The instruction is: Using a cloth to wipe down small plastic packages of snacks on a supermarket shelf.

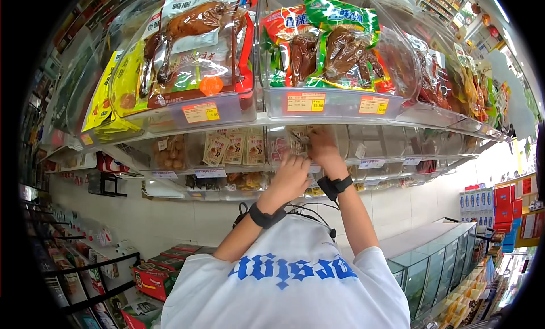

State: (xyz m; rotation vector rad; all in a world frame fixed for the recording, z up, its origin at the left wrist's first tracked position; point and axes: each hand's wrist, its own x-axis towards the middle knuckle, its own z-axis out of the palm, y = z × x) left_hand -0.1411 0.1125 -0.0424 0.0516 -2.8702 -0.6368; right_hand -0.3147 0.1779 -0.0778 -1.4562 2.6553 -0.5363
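My right hand (323, 146) reaches into a clear bin on the shelf below the top row. Its fingers are bent together over small beige packets (298, 139), around something small and greyish that I cannot make out. Just left of it, my left hand (291, 174) is at the front of the same bin, its fingers stretched up against the bin's edge and apart from each other. Small pink-and-white packets (278, 148) lie in the bin beside my left fingertips. Both wrists wear black bands. The clear plastic partly blurs the right fingertips.
Above my hands, clear bins hold large bags of cooked meat (343, 53) and yellow bags (122, 82). Neighbouring lower bins hold more beige packets (234, 148) and round brown goods (169, 153). Red boxes (156, 278) stand on the left, a glass-fronted cabinet (437, 266) on the right.
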